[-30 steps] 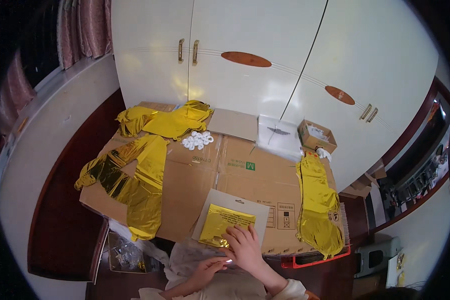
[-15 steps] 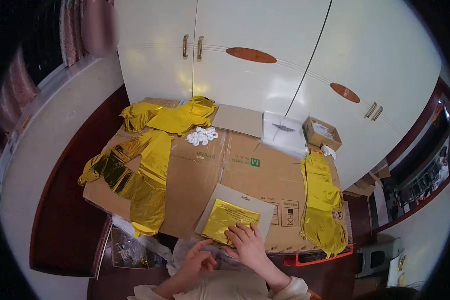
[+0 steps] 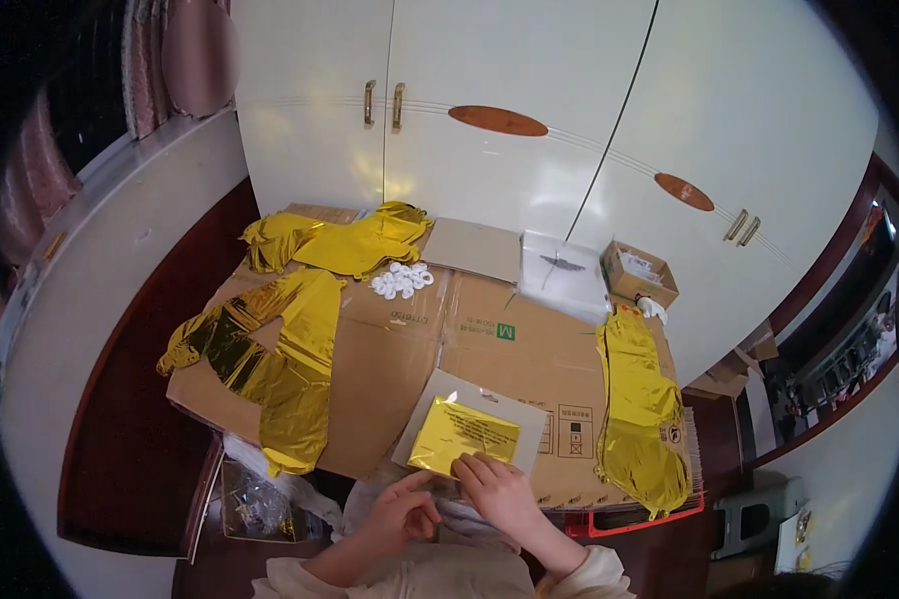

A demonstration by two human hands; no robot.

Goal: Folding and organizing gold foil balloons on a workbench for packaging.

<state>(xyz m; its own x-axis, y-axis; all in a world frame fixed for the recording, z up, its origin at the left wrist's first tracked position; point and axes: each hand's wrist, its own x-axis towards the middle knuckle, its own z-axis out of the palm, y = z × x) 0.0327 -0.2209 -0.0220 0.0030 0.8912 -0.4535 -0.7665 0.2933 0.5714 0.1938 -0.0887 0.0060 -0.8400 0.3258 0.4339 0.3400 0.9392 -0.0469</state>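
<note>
Looking down through the head camera, I see my right hand [image 3: 497,487] lying flat with its fingers held close together, the tips pressing on the near edge of a square gold foil packet [image 3: 463,436] — shiny, slightly crinkled, catching a bright glint at its top. The packet sits on a pale grey card sheet [image 3: 514,409], itself tilted on the near edge of a flattened brown cardboard sheet [image 3: 410,339] that serves as the work surface. My left hand [image 3: 402,511] hovers just beside the right one, below the card's edge, fingers loosely curled inward; I cannot tell whether it grips anything. To the left, a long crumpled gold foil piece [image 3: 270,369] drapes over the cardboard's edge, its surface mirror-like and creased. At the far left corner lie more flat gold foil shapes [image 3: 335,240], and just beside them a small heap of white rings [image 3: 400,281]. Along the right side rests another elongated gold foil piece [image 3: 641,409], smooth and puffy-looking — beyond it, a small open cardboard box [image 3: 637,274]. Glossy white cabinet doors [image 3: 529,90] with oval brown insets rise behind
</note>
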